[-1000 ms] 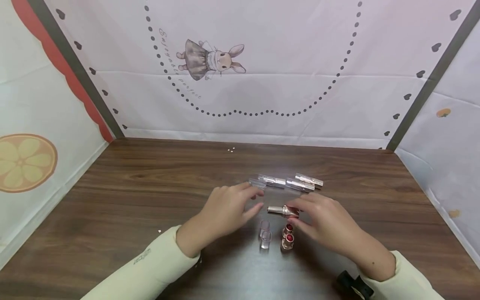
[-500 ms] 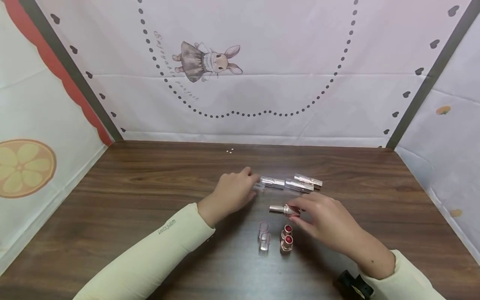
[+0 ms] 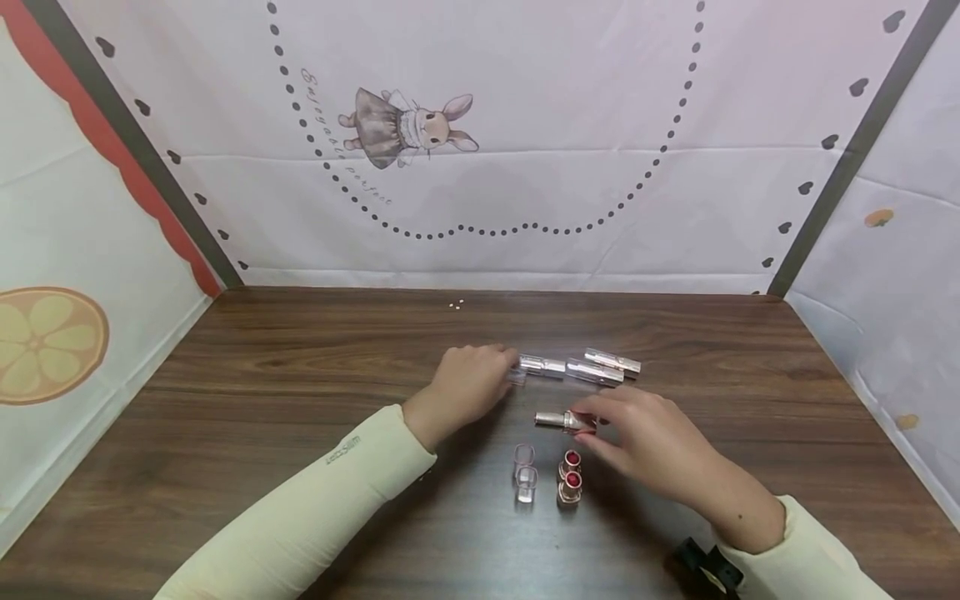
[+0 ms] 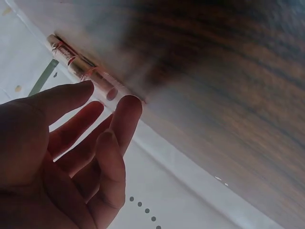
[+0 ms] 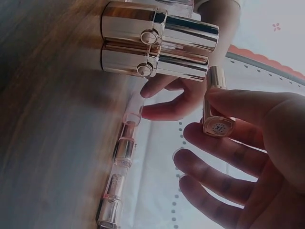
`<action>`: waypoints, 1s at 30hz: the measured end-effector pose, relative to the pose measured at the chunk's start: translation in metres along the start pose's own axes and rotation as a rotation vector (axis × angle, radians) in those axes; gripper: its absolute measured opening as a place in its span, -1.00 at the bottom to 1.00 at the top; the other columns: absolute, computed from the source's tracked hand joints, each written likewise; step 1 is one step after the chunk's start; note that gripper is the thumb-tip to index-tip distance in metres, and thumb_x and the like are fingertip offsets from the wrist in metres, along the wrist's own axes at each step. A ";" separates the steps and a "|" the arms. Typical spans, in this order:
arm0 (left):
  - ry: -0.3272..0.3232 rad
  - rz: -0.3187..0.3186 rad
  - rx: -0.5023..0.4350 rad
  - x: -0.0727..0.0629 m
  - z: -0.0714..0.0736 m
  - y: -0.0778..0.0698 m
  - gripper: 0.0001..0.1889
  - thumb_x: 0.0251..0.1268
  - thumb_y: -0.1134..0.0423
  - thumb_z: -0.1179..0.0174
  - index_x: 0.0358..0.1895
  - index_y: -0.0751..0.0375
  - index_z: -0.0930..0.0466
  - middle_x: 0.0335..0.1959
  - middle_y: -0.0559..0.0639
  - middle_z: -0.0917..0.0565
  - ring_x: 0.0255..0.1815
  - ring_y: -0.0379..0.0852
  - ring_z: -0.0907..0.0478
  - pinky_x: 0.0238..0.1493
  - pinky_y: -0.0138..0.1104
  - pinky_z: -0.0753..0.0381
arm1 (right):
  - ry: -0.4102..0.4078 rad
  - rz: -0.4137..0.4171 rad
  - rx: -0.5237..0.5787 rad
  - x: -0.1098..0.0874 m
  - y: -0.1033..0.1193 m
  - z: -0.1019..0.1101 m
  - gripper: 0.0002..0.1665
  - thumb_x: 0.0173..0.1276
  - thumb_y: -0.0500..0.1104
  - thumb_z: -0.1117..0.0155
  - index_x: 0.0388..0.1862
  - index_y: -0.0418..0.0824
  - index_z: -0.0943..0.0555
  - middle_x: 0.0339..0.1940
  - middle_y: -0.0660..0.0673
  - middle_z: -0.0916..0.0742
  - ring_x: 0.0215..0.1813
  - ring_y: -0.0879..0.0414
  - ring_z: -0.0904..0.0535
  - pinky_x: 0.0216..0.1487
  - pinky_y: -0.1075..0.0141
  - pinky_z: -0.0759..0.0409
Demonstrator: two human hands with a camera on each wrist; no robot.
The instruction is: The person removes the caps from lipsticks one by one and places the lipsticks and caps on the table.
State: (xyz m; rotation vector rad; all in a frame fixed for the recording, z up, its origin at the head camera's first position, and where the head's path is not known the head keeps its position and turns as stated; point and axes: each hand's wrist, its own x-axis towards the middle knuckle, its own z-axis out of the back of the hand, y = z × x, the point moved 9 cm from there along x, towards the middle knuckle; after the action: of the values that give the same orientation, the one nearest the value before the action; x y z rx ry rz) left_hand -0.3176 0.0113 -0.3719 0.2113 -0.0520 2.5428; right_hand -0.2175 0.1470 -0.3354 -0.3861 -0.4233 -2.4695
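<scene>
My right hand (image 3: 643, 433) holds an uncapped lipstick (image 3: 553, 419) sideways between thumb and fingers; its gold tube points left and its stamped base (image 5: 219, 127) shows in the right wrist view. My left hand (image 3: 467, 385) is at a clear cap (image 3: 517, 377) lying at the left end of the back row, fingertips right at it. In the left wrist view, thumb and index (image 4: 127, 112) stand apart. Two open lipsticks (image 3: 570, 487) with red tips stand upright near my right hand. Beside them, to the left, stand two clear caps (image 3: 526, 483).
Three capped lipsticks lie in the back row, one of them on the left (image 3: 543, 367), another (image 3: 595, 372) in the middle and the last (image 3: 612, 361) at the right. Small white bits (image 3: 456, 305) lie near the back edge of the wooden table (image 3: 337, 333). A patterned cloth (image 3: 480, 200) stands behind.
My left hand has moved forward from above the table's middle to the clear cap at the back row. My right hand keeps its hold on the lipstick; the camera has shifted slightly.
</scene>
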 end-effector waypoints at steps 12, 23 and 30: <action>-0.007 -0.004 -0.009 -0.001 -0.002 -0.005 -0.81 0.35 0.04 -0.29 -0.16 0.06 -0.65 -0.30 0.00 -0.77 -0.40 0.06 -0.70 -0.46 -0.05 -0.61 | 0.021 -0.009 0.004 0.000 0.000 -0.002 -0.75 0.23 -0.06 -0.49 -0.11 -0.03 -0.73 -0.25 0.12 -0.75 -0.19 0.24 -0.66 -0.19 0.23 -0.62; 0.044 0.045 0.009 -0.008 -0.002 0.003 -0.72 0.23 0.23 -0.33 0.01 0.09 -0.67 -0.18 0.10 -0.73 -0.30 0.12 -0.71 -0.40 0.01 -0.64 | 0.018 -0.005 0.004 0.001 -0.001 -0.004 -0.74 0.22 -0.07 -0.50 -0.11 -0.04 -0.73 -0.25 0.10 -0.77 -0.20 0.22 -0.67 -0.20 0.23 -0.63; -0.046 0.020 -0.021 -0.017 0.010 0.001 -0.76 0.23 0.18 -0.34 -0.04 0.03 -0.68 -0.28 0.02 -0.64 -0.41 0.05 -0.68 -0.53 -0.06 -0.59 | 0.012 -0.021 0.002 0.001 -0.003 -0.004 -0.72 0.21 -0.06 -0.50 -0.11 -0.08 -0.73 -0.21 0.03 -0.79 -0.17 0.16 -0.70 -0.14 0.16 -0.66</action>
State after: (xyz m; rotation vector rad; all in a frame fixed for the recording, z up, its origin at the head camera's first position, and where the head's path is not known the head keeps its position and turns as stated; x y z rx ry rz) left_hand -0.3027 -0.0002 -0.3654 0.2623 -0.0987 2.5557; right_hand -0.2207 0.1472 -0.3396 -0.3675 -0.4268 -2.4904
